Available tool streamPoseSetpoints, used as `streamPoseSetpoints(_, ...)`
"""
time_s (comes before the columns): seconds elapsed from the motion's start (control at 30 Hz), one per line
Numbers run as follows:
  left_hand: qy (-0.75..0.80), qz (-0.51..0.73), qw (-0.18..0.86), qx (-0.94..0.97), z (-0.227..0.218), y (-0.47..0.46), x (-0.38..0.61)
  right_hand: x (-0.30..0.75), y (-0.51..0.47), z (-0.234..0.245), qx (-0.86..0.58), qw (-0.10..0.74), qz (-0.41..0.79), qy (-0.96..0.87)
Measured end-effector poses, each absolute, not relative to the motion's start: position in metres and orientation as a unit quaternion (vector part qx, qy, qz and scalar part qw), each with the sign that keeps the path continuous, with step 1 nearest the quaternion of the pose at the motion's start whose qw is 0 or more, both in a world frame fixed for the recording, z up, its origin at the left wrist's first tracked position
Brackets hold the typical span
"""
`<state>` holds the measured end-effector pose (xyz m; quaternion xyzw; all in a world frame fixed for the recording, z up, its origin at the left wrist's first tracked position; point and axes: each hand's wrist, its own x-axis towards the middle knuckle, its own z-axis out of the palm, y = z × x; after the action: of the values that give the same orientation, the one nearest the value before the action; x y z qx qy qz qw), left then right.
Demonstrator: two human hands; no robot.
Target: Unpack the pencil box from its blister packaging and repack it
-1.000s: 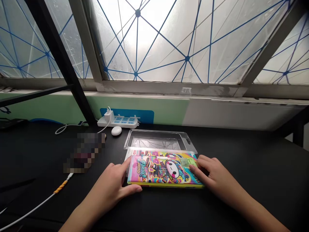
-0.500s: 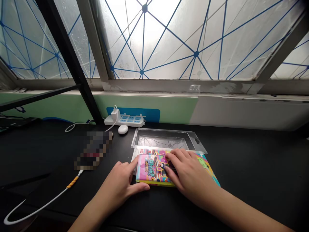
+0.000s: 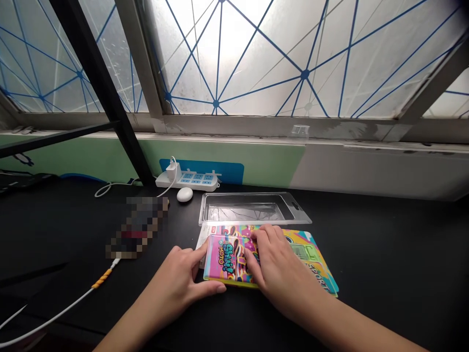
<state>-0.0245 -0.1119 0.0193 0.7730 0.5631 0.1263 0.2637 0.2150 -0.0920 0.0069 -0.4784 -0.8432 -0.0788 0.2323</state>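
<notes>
A flat case (image 3: 227,259) with a pink, yellow and blue cartoon print lies on the black desk, its lettering turned sideways. My left hand (image 3: 185,274) holds its left end, index finger at the far corner and thumb along the near edge. Over its right part lies my right hand (image 3: 278,264), fingers bent and thumb pressed on the printed top; the palm hides what is under it. A bright printed card (image 3: 324,266) with a green panel (image 3: 306,252) shows beyond the right hand. A white sheet (image 3: 202,239) peeks out at the left.
Behind the case lies a clear plastic blister tray (image 3: 252,194). A white power strip (image 3: 198,182) and a round white object (image 3: 184,194) are near the wall. At left are a blurred-out device (image 3: 139,230), a white cable (image 3: 73,305) and a black frame post (image 3: 98,83).
The view has shifted slightly. The printed card's right side, with its green panel, is swung out further from under my right hand. Both hands keep nearly the same place on the case.
</notes>
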Motion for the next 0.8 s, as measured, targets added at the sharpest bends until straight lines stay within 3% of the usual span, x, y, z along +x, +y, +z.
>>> streamPoseSetpoints(0.23,0.545,0.136,0.277,0.779,0.019,-0.111,-0.027,0.211,-0.093,0.005,-0.472,0.304,-0.12,-0.819)
streamPoseSetpoints(0.5,0.569,0.202,0.329,0.726,0.025,-0.113,-0.026,0.221,-0.12,0.018,-0.358,0.379,-0.233,-0.821)
streamPoseSetpoints(0.67,0.585,0.206,0.285,0.731,0.018,-0.113,-0.027,0.236,-0.158,0.031,-0.313,0.26,-0.176,-0.896)
streamPoseSetpoints(0.8,0.57,0.299,0.182,0.743,0.005,-0.118,-0.03,0.27,-0.173,0.028,-0.284,0.154,-0.025,-0.946)
